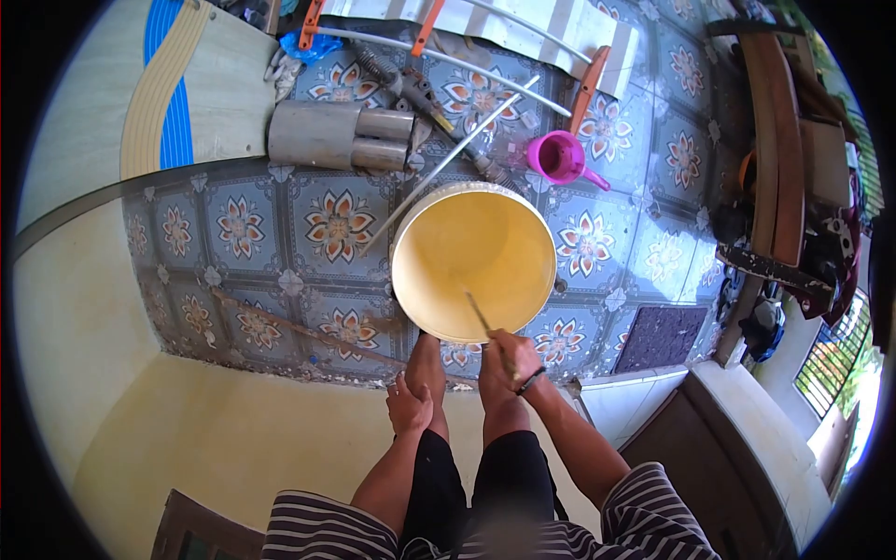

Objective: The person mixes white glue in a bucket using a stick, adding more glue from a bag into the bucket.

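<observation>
A large round bucket [403,280] of pale yellow liquid, which looks like paint, stands on the tiled floor in front of my feet. Closed around a thin stick [477,309], my right hand [516,357] is at the bucket's near rim, and the stick's far end reaches into the yellow liquid. My left hand [409,407] lies on my left knee with its fingers stretched out, holding nothing. A pink dipper [558,158] with a handle sits just beyond the bucket, to the right.
Left of the bucket lies a grey twin-pipe metal part [322,133]. A long white rod [448,161] slants across the floor behind the bucket. Farther back is a rack with orange brackets [588,91]. A dark mat [661,338] and a wooden bench [775,149] are at right.
</observation>
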A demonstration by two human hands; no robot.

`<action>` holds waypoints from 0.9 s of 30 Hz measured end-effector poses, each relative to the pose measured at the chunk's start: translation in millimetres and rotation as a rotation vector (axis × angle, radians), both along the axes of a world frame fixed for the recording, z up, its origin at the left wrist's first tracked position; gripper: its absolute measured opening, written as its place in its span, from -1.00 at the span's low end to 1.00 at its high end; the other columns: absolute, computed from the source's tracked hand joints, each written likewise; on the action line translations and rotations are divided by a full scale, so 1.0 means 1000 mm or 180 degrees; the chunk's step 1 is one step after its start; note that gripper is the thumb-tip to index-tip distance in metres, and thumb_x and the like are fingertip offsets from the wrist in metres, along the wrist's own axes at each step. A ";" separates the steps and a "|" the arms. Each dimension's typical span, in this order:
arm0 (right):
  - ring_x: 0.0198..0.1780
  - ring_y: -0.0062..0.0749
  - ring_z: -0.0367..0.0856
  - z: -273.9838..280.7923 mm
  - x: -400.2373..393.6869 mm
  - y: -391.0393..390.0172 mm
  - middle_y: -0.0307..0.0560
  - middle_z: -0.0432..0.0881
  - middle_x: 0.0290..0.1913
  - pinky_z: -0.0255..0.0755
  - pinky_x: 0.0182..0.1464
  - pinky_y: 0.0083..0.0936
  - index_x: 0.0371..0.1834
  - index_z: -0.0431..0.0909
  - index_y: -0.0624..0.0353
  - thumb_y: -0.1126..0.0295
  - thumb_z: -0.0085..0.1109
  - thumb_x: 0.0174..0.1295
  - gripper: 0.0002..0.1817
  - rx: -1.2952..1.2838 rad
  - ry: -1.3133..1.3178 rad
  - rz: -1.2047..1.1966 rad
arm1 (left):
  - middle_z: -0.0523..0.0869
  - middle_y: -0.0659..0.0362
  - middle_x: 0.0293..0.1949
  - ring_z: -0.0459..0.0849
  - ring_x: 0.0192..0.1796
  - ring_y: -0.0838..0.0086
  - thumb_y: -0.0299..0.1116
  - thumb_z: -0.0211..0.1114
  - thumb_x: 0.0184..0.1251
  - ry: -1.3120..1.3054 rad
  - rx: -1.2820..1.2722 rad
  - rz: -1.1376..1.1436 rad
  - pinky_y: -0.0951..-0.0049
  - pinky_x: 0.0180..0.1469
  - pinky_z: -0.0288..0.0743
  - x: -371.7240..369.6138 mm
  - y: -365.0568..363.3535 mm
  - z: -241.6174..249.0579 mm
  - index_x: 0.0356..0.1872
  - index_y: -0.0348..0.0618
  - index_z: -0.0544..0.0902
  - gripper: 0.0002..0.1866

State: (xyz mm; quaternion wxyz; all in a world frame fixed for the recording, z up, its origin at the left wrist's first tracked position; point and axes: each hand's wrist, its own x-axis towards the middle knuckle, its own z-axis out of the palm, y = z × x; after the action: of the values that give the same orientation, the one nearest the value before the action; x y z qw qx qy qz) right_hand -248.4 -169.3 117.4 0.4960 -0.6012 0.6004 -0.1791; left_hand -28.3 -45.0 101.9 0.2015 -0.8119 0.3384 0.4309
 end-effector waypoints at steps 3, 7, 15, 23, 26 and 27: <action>-0.46 0.11 0.66 -0.006 -0.029 -0.012 0.21 0.61 -0.51 0.52 -0.41 -0.16 -0.29 0.57 0.27 0.49 0.07 0.21 -0.90 0.0016 0.0620 -0.0511 | 0.48 -0.17 0.18 0.54 0.15 -0.11 -0.01 0.18 0.30 -0.0023 0.0021 -0.0005 -0.01 0.19 0.46 0.000 0.000 0.001 0.37 -0.15 0.31 -0.31; -0.52 0.12 0.63 -0.013 -0.020 -0.045 0.22 0.59 -0.56 0.52 -0.45 -0.14 -0.39 0.54 0.27 0.51 0.08 0.18 -0.92 -0.0328 0.0820 -0.0830 | 0.49 -0.18 0.18 0.54 0.15 -0.11 -0.01 0.19 0.30 -0.0022 0.0031 -0.0014 -0.01 0.18 0.47 -0.002 0.000 0.001 0.36 -0.17 0.32 -0.31; -0.49 0.02 0.64 -0.026 0.047 -0.055 0.19 0.58 -0.52 0.50 -0.43 -0.22 -0.25 0.56 0.38 0.64 0.08 0.12 -0.86 -0.0958 0.0247 -0.0539 | 0.48 -0.20 0.18 0.54 0.14 -0.12 -0.01 0.20 0.29 -0.0019 -0.0030 -0.0038 0.00 0.19 0.47 -0.001 0.003 0.000 0.36 -0.20 0.31 -0.30; -0.50 0.03 0.63 0.003 0.010 -0.011 0.18 0.58 -0.53 0.49 -0.45 -0.21 -0.24 0.55 0.38 0.62 0.07 0.14 -0.86 -0.0268 0.0251 0.0162 | 0.48 -0.21 0.19 0.54 0.15 -0.12 0.00 0.19 0.31 0.0006 0.0009 -0.0005 -0.01 0.20 0.46 0.001 0.000 0.000 0.37 -0.18 0.31 -0.30; -0.49 0.08 0.64 0.000 -0.017 -0.018 0.20 0.59 -0.51 0.51 -0.42 -0.17 -0.20 0.55 0.38 0.59 0.06 0.14 -0.83 -0.0348 0.0800 -0.0425 | 0.47 -0.20 0.20 0.53 0.16 -0.12 0.01 0.18 0.31 0.0028 0.0062 0.0020 -0.01 0.21 0.45 0.000 -0.006 0.004 0.38 -0.18 0.30 -0.30; -0.47 0.08 0.64 -0.004 -0.017 -0.024 0.19 0.59 -0.51 0.51 -0.39 -0.16 -0.18 0.55 0.39 0.60 0.07 0.14 -0.81 -0.0525 0.0742 -0.0454 | 0.46 -0.20 0.21 0.53 0.17 -0.12 0.01 0.18 0.31 0.0023 0.0072 0.0000 -0.01 0.21 0.45 0.000 -0.005 0.004 0.38 -0.18 0.30 -0.30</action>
State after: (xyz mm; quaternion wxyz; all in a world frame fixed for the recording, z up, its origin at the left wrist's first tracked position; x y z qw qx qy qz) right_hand -265.0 -192.9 113.0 0.3580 -0.6124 0.6783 -0.1915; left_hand -28.6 -49.6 106.2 0.2094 -0.8080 0.3343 0.4376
